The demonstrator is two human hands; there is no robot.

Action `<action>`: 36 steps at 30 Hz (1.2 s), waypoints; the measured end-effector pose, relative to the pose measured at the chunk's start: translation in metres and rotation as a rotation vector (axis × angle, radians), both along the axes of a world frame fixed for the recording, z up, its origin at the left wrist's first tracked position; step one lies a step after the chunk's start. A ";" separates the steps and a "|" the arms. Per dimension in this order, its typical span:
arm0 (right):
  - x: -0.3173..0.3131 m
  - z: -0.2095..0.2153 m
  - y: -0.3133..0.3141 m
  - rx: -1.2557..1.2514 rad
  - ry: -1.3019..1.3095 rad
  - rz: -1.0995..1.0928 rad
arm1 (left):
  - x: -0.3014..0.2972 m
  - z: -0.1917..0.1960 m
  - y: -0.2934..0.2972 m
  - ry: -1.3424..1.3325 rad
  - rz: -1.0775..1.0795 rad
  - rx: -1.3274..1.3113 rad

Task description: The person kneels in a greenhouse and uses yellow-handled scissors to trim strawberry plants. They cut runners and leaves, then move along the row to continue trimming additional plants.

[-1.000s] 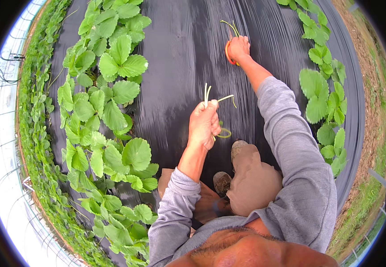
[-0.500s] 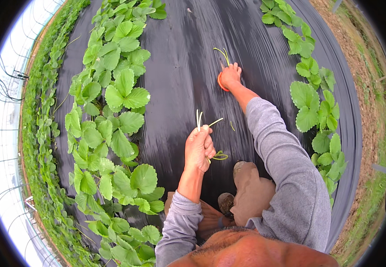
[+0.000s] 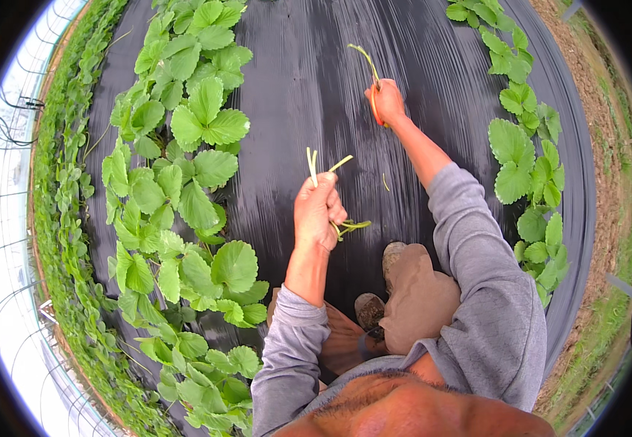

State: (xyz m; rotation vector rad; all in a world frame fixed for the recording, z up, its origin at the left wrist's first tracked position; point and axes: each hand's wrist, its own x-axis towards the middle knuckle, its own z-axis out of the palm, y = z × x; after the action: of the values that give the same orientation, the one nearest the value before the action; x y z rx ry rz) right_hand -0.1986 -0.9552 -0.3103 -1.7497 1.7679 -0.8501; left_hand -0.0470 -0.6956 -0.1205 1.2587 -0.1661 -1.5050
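My left hand is closed around a small bundle of cut green stems whose pale ends stick up above the fist, with more green ends trailing out below it. My right hand reaches forward over the black plastic sheet and grips an orange-handled cutting tool. A long thin green stem rises from that hand. A short cut piece of stem lies loose on the sheet between the two hands.
Rows of broad-leaved green plants run along the left and the right of the sheet. My knee and shoes rest on the sheet. Bare soil and grass border the right side.
My right hand has drawn back a little toward me with the tool and the long stem. My left hand keeps its bundle, shifted only slightly.
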 end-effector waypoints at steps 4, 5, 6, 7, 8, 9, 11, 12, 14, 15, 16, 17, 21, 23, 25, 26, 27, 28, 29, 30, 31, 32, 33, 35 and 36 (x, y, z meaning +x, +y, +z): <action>0.000 0.050 0.059 -0.179 -0.330 0.130 | 0.015 -0.015 -0.002 0.039 0.140 -0.059; 0.001 0.064 0.077 -0.014 -0.527 0.225 | 0.020 -0.019 -0.003 0.040 0.185 -0.031; 0.002 0.076 0.098 0.127 -0.722 0.314 | 0.025 -0.022 -0.005 0.041 0.229 -0.034; 0.004 0.088 0.118 0.129 -0.802 0.440 | 0.030 -0.026 -0.006 -0.003 0.236 -0.039; 0.007 0.098 0.138 0.094 -0.896 0.587 | 0.034 -0.029 -0.008 -0.051 0.262 0.010; 0.010 0.108 0.157 0.039 -0.825 0.664 | 0.037 -0.032 -0.009 -0.043 0.266 -0.033; 0.016 0.123 0.186 -0.045 -0.705 0.811 | 0.041 -0.035 -0.011 -0.024 0.285 -0.063; 0.020 0.128 0.196 -0.077 -0.648 0.871 | 0.042 -0.036 -0.010 0.005 0.267 -0.085; 0.029 0.138 0.211 0.125 -0.685 0.897 | 0.041 -0.037 -0.010 0.071 0.282 -0.126; 0.032 0.141 0.216 0.127 -0.684 0.921 | 0.041 -0.037 -0.011 0.060 0.271 -0.124; 0.036 0.144 0.220 0.223 -0.625 0.925 | 0.040 -0.036 -0.010 0.018 0.284 -0.106; 0.037 0.146 0.224 0.175 -0.675 0.914 | 0.040 -0.035 -0.010 0.056 0.321 -0.134; 0.040 0.151 0.236 0.224 -0.717 0.841 | 0.039 -0.029 -0.006 0.044 0.443 -0.132; 0.042 0.153 0.242 0.356 -0.860 0.816 | 0.038 -0.025 -0.005 0.057 0.500 -0.139; 0.046 0.156 0.245 0.419 -0.923 0.794 | 0.036 -0.021 -0.005 0.022 0.564 -0.089; 0.048 0.158 0.246 0.419 -0.908 0.794 | 0.035 -0.019 -0.005 0.024 0.560 -0.094; 0.050 0.160 0.246 0.419 -0.895 0.793 | 0.033 -0.017 -0.005 0.018 0.566 -0.090; 0.051 0.162 0.246 0.418 -0.881 0.793 | 0.031 -0.016 -0.005 0.013 0.561 -0.109; 0.052 0.164 0.244 0.399 -0.899 0.756 | 0.030 -0.015 -0.003 0.003 0.512 -0.145; 0.052 0.166 0.243 0.335 -0.864 0.778 | 0.029 -0.015 -0.003 -0.008 0.474 -0.145; 0.050 0.168 0.240 0.301 -0.822 0.793 | 0.027 -0.015 -0.002 -0.023 0.447 -0.137; 0.048 0.170 0.237 0.300 -0.766 0.799 | 0.026 -0.015 -0.001 -0.025 0.414 -0.133; 0.043 0.172 0.234 0.263 -0.711 0.832 | 0.025 -0.015 -0.001 -0.035 0.383 -0.115; 0.038 0.175 0.227 0.343 -0.716 0.840 | 0.024 -0.016 -0.001 -0.017 0.267 -0.145; 0.036 0.176 0.224 0.376 -0.768 0.861 | 0.022 -0.016 -0.001 0.000 0.242 -0.166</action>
State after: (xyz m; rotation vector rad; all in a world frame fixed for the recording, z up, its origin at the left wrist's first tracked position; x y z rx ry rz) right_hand -0.1629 -0.7313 -0.1342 -1.4218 0.5330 -0.6097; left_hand -0.0251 -0.6967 -0.1368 1.1034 -0.1306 -1.2572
